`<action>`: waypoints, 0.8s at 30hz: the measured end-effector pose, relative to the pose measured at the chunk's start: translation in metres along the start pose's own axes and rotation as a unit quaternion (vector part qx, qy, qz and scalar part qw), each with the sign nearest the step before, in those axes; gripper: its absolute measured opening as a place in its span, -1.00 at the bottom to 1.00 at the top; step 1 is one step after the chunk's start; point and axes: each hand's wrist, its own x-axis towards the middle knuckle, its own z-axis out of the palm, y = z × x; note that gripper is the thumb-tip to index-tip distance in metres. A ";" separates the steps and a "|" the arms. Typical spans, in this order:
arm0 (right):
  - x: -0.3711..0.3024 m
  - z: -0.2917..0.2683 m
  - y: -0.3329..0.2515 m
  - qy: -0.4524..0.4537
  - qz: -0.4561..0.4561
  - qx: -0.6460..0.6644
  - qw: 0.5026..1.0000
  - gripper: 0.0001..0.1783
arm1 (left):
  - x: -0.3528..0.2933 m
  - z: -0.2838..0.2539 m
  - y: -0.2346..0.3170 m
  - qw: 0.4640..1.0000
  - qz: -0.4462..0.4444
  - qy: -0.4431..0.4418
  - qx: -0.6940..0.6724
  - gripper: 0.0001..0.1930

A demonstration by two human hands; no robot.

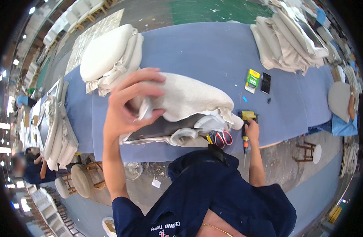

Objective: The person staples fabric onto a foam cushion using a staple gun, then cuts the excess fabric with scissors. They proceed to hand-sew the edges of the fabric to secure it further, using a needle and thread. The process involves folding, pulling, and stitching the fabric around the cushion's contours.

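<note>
A seat cushion [189,93] in off-white fabric stands tilted near the table's front edge, its dark underside partly showing. My left hand [136,98] curls round its left end, with thumb and fingers about a fold of pale cloth. At the right, my right hand [252,130] is closed on a yellow and black tool that looks like a staple gun [248,115]. An orange fitting shows below that hand. Scissors with red and black handles [223,139] lie beside the cushion, close to a curled white strip [184,136].
Stacked off-white cushions [106,55] stand at the far left, with another stack [284,43] far right. A yellow-green box [252,81] and a phone [265,83] lie on the blue-covered table [197,47]. Stools [82,179] stand left. Another person [33,170] sits at left.
</note>
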 end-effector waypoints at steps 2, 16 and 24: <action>0.004 -0.020 -0.022 0.068 -0.033 0.085 0.993 -0.75 | 0.009 0.002 0.004 0.999 -0.043 -0.017 0.023 -0.46; -0.058 -0.193 -0.296 0.019 -0.480 0.380 0.791 -0.73 | 0.040 0.025 0.026 0.988 -0.024 -0.081 0.131 -0.59; -0.072 -0.187 -0.327 0.183 -0.452 0.420 0.766 -0.55 | 0.024 0.017 0.017 0.998 -0.003 0.003 -0.067 -0.90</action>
